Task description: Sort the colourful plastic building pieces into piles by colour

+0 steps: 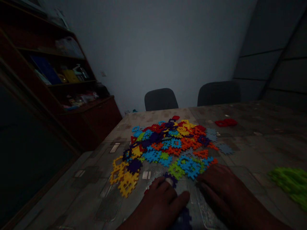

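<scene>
My left hand (163,199) is low over the table, thumb spread away from its bent fingers. A dark purple notched plastic tile (170,179) lies at its fingertips, and another purple tile (184,219) shows partly beneath the hand. Some red shows at the left edge of its fingers. My right hand (218,183) rests at the near right edge of the pile, its fingers drawn together beside blue interlocking tiles (190,166). Whatever lies under those fingertips is hidden. A green tile (177,171) is between the two hands and the pile.
A heap of mixed coloured tiles (168,140) covers the table's middle, with yellow tiles (127,183) at its left. Green pieces (291,183) lie far right, red ones (225,122) farther back. Two chairs (161,99) stand behind the table; a shelf cabinet (93,111) is left.
</scene>
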`<state>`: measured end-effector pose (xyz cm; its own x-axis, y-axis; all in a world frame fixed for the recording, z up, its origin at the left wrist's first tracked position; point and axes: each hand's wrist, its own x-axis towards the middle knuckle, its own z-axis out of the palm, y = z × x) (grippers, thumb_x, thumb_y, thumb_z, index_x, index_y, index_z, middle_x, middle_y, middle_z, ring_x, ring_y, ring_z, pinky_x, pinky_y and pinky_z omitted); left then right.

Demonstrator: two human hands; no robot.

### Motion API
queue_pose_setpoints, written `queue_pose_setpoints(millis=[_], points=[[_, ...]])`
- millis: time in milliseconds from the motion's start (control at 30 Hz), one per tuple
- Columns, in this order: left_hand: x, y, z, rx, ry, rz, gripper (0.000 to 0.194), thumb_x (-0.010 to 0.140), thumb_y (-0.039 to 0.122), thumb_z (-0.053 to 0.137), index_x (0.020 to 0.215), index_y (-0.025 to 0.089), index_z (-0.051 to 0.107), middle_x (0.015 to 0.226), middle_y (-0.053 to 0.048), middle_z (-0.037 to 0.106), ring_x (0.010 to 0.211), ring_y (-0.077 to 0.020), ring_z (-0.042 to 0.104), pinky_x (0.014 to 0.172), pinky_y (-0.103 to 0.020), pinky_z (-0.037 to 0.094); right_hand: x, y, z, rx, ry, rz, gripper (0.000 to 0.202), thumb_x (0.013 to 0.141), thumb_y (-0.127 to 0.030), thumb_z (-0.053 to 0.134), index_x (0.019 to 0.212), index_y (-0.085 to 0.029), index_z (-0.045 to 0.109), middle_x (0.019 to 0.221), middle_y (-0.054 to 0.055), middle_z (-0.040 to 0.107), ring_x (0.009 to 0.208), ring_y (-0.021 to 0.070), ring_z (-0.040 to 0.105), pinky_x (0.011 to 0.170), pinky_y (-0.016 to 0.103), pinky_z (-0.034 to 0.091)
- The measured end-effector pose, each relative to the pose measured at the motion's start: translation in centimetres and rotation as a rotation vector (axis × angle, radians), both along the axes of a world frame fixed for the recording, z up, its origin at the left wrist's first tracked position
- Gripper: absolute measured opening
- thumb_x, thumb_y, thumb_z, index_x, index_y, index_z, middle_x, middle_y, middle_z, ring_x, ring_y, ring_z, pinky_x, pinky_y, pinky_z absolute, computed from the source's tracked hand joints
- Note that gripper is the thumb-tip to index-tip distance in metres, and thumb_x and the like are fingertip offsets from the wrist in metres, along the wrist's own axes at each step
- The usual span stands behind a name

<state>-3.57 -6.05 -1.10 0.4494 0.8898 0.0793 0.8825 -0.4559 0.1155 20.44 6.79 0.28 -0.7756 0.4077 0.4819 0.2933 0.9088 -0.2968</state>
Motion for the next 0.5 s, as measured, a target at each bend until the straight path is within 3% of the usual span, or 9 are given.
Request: queue_pose_setpoints(millis=[100,200,267,367,500], points=[[-0.9,-0.6,2.6,-0.136,-0.147,0.133,0.095,0.081,0.038,0.093,0.160,0.030,0.041,0.136,-0.010,0.069,0.120,-0.0343,0.066,0.103,-0.047,0.054,-0.1,-0.2,-0.2,0.015,-0.004,0.011,0.022,0.100,-0.012,0.048,0.097,-0.023,0.068,0.089,0.005,0.073,0.087,0.0234,0.069,0.080,0.039,0.051],[-0.7,-0.9,4.4,-0.229,-0.218,0.313,0.094,0.083,0.033,0.092,0.163,0.032,0.041,0.153,-0.013,0.059,0.133,-0.0370,0.061,0.109,-0.048,0.053,-0.2,-0.5,-0.8,0.022,-0.030,0.052,0.021,0.100,-0.011,0.050,0.092,-0.023,0.066,0.085,0.004,0.072,0.080,0.0216,0.066,0.076,0.037,0.048],[0.0,-0.7,4.6,-0.329,-0.183,0.360,0.097,0.080,0.034,0.095,0.162,0.031,0.044,0.153,-0.016,0.059,0.132,-0.0410,0.062,0.109,-0.053,0.053,-0.3,-0.8,-1.2,0.009,-0.053,0.067,0.020,0.100,-0.012,0.050,0.090,-0.023,0.064,0.081,0.003,0.070,0.076,0.0208,0.063,0.073,0.035,0.046],[0.7,-0.3,4.1,-0.437,-0.097,0.335,0.101,0.078,0.037,0.096,0.163,0.026,0.043,0.145,-0.019,0.065,0.123,-0.0445,0.067,0.104,-0.057,0.056,-0.3,-0.9,-1.5,-0.019,-0.055,0.040,0.022,0.101,-0.013,0.047,0.092,-0.023,0.065,0.084,0.004,0.069,0.077,0.0213,0.061,0.074,0.036,0.044],[-0.5,-0.6,3.9,-0.343,-0.129,0.153,0.088,0.082,0.027,0.092,0.157,0.029,0.047,0.141,-0.012,0.067,0.121,-0.0367,0.067,0.103,-0.049,0.055,-0.3,-0.8,-1.5,0.020,-0.108,0.048,0.024,0.101,-0.013,0.047,0.086,-0.022,0.063,0.081,0.003,0.068,0.075,0.0210,0.062,0.071,0.035,0.042]])
